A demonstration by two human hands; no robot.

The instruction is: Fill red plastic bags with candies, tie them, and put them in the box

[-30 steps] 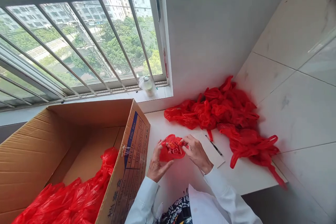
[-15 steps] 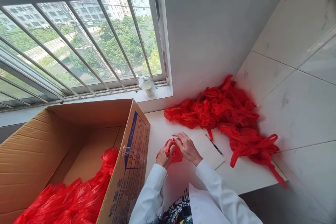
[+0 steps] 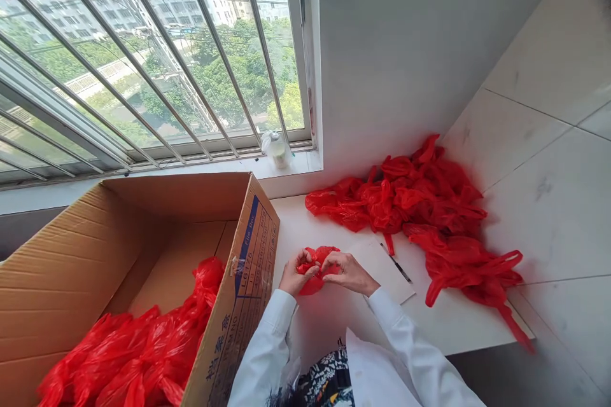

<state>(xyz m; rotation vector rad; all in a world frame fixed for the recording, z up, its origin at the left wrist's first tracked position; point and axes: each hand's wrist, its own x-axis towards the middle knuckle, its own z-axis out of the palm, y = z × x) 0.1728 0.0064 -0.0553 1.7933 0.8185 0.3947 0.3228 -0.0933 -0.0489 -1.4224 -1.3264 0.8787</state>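
Note:
Both hands work on one small red plastic bag [image 3: 312, 285] just above the white table. My left hand [image 3: 292, 273] is closed, its thumb and fingers pinching a bunched part of the bag. From the right, my right hand [image 3: 351, 272] curls round the bag's other side, thumb and fingertips pinched together on the thin plastic. Part of the bag is hidden behind the fingers. A white sheet of paper [image 3: 389, 280] lies beside my right hand, with a black pen [image 3: 397, 264] on its edge.
A large cardboard box [image 3: 243, 254] stands open at the left, with red plastic bags [image 3: 138, 356] inside. A heap of crumpled red bags [image 3: 420, 203] lies along the wall on the white table [image 3: 458, 324]. On the windowsill sits a wrapped jar [image 3: 277, 151].
My right hand has come down from over the bag to its right side and now pinches it. The bag shows more between the hands. The camera view has shifted slightly.

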